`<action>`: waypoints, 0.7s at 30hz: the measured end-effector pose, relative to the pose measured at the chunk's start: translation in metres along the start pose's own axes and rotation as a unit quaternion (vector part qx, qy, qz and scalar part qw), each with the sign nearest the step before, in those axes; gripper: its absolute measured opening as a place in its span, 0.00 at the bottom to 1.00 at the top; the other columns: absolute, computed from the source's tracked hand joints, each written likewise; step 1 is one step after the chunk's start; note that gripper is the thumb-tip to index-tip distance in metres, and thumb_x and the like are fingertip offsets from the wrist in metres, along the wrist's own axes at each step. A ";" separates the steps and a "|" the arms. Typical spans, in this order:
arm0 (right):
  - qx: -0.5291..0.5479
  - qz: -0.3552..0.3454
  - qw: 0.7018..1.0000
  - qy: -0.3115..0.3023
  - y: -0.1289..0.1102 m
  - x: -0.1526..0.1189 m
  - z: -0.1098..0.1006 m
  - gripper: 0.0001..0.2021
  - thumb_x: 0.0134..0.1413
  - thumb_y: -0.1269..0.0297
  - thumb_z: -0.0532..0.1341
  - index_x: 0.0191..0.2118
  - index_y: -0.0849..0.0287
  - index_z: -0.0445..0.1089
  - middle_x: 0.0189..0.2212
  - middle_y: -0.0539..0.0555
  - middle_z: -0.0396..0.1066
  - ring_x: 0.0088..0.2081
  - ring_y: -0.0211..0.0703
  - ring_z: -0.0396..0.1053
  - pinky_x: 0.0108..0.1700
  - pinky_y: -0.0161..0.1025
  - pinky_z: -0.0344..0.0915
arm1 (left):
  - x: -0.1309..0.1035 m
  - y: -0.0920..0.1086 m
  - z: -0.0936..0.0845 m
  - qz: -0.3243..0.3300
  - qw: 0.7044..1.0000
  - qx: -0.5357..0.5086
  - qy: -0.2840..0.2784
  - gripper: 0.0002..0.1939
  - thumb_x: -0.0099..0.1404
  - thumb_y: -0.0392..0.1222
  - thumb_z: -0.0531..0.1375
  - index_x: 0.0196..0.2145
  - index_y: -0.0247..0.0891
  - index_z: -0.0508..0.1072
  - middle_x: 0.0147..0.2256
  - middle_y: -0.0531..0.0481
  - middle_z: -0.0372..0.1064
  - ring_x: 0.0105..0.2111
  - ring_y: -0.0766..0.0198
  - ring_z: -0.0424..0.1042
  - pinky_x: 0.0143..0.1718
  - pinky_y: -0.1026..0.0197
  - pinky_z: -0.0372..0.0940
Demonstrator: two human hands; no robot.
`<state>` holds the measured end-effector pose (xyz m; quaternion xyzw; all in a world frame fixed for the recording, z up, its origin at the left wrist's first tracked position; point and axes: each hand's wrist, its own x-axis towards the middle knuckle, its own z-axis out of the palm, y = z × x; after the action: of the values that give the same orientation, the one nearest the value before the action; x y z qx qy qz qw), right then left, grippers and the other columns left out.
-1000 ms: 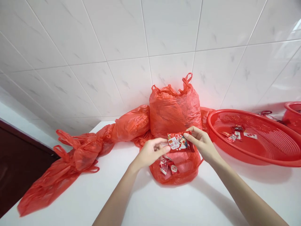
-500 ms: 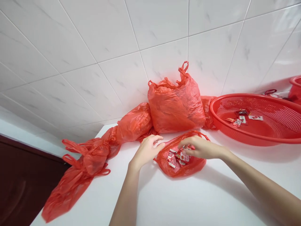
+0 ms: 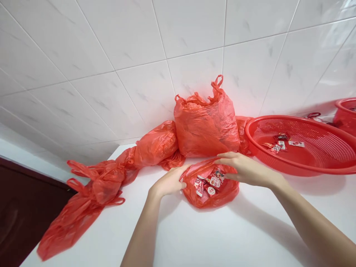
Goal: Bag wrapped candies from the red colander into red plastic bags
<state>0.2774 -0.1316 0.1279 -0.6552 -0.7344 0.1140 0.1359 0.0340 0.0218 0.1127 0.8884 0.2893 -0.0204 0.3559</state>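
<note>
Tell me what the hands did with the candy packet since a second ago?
The right hand put the printed packet down into the small red bag and let it go. Both hands came down: the left hand now grips the bag's left edge, the right hand its top edge. The big full bag, the pile of bags and the red basket stayed put.

Head camera, forward-down, close over white table (image 3: 194, 237), facing tiled wall (image 3: 167, 55).

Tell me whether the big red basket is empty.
No: the basket holds a few small packets near its back.
</note>
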 end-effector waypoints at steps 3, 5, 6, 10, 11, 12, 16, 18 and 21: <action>-0.078 0.132 0.988 -0.019 0.009 -0.003 -0.003 0.30 0.58 0.65 0.64 0.66 0.56 0.64 0.58 0.65 0.71 0.55 0.62 0.71 0.50 0.48 0.68 | -0.004 0.006 -0.005 0.018 0.996 -0.048 0.079 0.35 0.55 0.34 0.61 0.62 0.42 0.69 0.63 0.45 0.67 0.60 0.47 0.68 0.60 0.50 0.64; -0.094 0.197 0.974 -0.055 0.016 -0.002 -0.002 0.33 0.55 0.69 0.63 0.67 0.56 0.62 0.52 0.64 0.75 0.50 0.61 0.75 0.44 0.47 0.69 | -0.008 0.010 -0.009 0.018 0.987 -0.097 0.127 0.33 0.56 0.37 0.62 0.61 0.41 0.71 0.61 0.43 0.68 0.54 0.49 0.74 0.53 0.50 0.70; -0.086 0.209 0.972 -0.061 0.019 -0.002 -0.002 0.31 0.54 0.72 0.62 0.65 0.55 0.64 0.46 0.62 0.78 0.45 0.58 0.77 0.41 0.45 0.68 | -0.010 0.012 -0.011 0.017 0.981 -0.124 0.147 0.31 0.56 0.38 0.62 0.59 0.41 0.72 0.60 0.42 0.70 0.48 0.51 0.77 0.47 0.51 0.73; 0.152 0.125 0.975 0.099 0.021 -0.008 -0.017 0.13 0.55 0.69 0.62 0.46 0.55 0.77 0.31 0.53 0.77 0.31 0.46 0.74 0.32 0.39 0.67 | -0.019 0.020 -0.021 0.045 0.936 -0.255 0.240 0.22 0.54 0.39 0.65 0.49 0.40 0.79 0.51 0.42 0.76 0.31 0.62 0.76 0.28 0.60 0.73; 0.252 0.089 0.948 0.170 0.019 -0.013 -0.023 0.10 0.54 0.65 0.65 0.43 0.55 0.78 0.30 0.52 0.77 0.29 0.44 0.73 0.31 0.38 0.67 | -0.021 0.022 -0.024 0.070 0.912 -0.299 0.272 0.19 0.54 0.39 0.66 0.45 0.40 0.80 0.48 0.43 0.77 0.29 0.64 0.75 0.28 0.61 0.72; 0.349 0.055 0.906 0.233 0.016 -0.017 -0.030 0.09 0.53 0.62 0.68 0.42 0.54 0.78 0.30 0.51 0.77 0.27 0.41 0.72 0.29 0.37 0.67 | -0.023 0.024 -0.026 0.101 0.882 -0.344 0.306 0.16 0.53 0.39 0.67 0.41 0.40 0.81 0.46 0.44 0.78 0.28 0.66 0.74 0.28 0.63 0.72; 0.561 -0.031 0.749 0.351 0.005 -0.034 -0.052 0.10 0.46 0.63 0.75 0.37 0.50 0.79 0.30 0.48 0.77 0.23 0.33 0.69 0.23 0.31 0.66 | -0.030 0.030 -0.031 0.197 0.756 -0.469 0.411 0.08 0.49 0.35 0.70 0.31 0.42 0.81 0.37 0.50 0.79 0.29 0.69 0.74 0.32 0.66 0.72; 0.568 -0.042 0.746 0.345 0.003 -0.037 -0.055 0.10 0.46 0.64 0.75 0.37 0.51 0.80 0.32 0.49 0.78 0.25 0.34 0.71 0.23 0.29 0.68 | -0.032 0.034 -0.029 0.213 0.745 -0.464 0.430 0.07 0.50 0.33 0.70 0.29 0.41 0.81 0.34 0.51 0.79 0.32 0.67 0.75 0.34 0.67 0.71; 0.532 -0.068 0.779 0.323 0.003 -0.036 -0.051 0.13 0.49 0.61 0.74 0.43 0.50 0.80 0.38 0.53 0.79 0.35 0.41 0.76 0.29 0.32 0.73 | -0.033 0.042 -0.026 0.235 0.768 -0.409 0.433 0.06 0.54 0.32 0.69 0.30 0.41 0.82 0.33 0.50 0.79 0.35 0.66 0.75 0.37 0.67 0.71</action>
<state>0.3016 -0.1674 0.1728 -0.4250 -0.5126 0.2591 0.6996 0.0247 -0.0021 0.1660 0.6138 0.1754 0.5708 0.5164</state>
